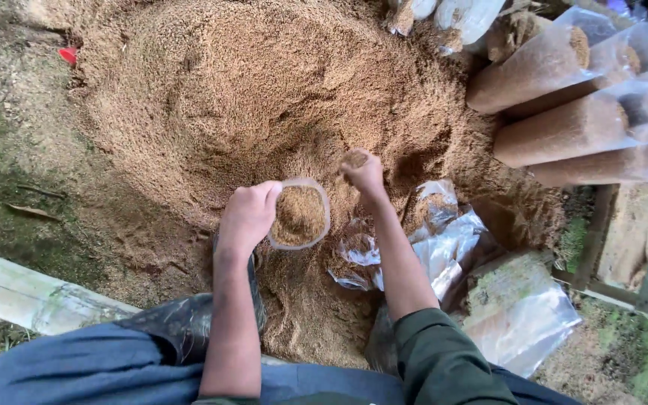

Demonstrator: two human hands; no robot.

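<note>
A big heap of brown sawdust (249, 97) covers the ground in front of me. My left hand (247, 216) grips the rim of a clear plastic bag (299, 215) held open and partly filled with sawdust. My right hand (363, 171) is just right of the bag's mouth, fingers closed around a handful of sawdust. Both forearms reach forward from my lap.
Several filled, cylinder-shaped clear bags (556, 131) lie stacked at the upper right. Empty crumpled plastic bags (444, 240) lie by my right arm, a flat stack of bags (523, 315) nearer me. A pale pipe (24, 292) runs at lower left. A black boot (181, 322) shows below.
</note>
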